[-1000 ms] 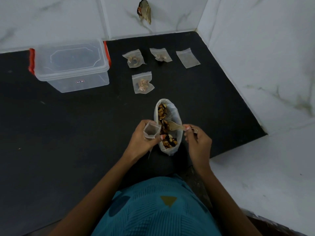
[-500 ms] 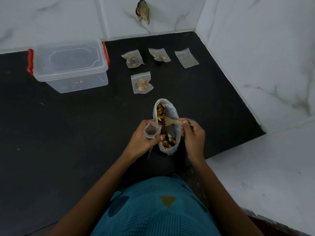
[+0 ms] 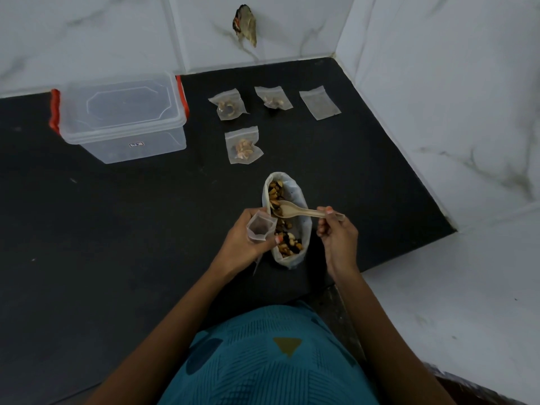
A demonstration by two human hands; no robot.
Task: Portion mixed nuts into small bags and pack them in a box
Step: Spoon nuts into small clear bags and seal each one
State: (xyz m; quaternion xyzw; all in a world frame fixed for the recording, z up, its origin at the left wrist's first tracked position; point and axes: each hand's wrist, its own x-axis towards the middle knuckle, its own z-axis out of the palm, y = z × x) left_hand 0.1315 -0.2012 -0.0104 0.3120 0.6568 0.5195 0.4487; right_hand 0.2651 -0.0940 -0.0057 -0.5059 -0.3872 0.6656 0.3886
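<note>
Lidded clear box (image 3: 122,118) at back-left of black worktop (image 3: 117,229). Left hand (image 3: 242,244) has its fingers curled round small empty bag (image 3: 260,228), mouth open, just beside nut bag (image 3: 298,229) near front edge. First filled bag (image 3: 244,145) mid-worktop, with second filled bag (image 3: 229,104) and third filled bag (image 3: 273,97) behind it. Spoon (image 3: 301,210) has its bowl over the nuts, its handle pinched in right hand (image 3: 339,238) fingers. Flat empty bag (image 3: 320,102) toward back-right corner.

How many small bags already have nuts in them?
3, all on the dark mat: far-left bag, far-middle bag, and nearer bag towards the big nut bag. None visible in the lidded box.
</note>
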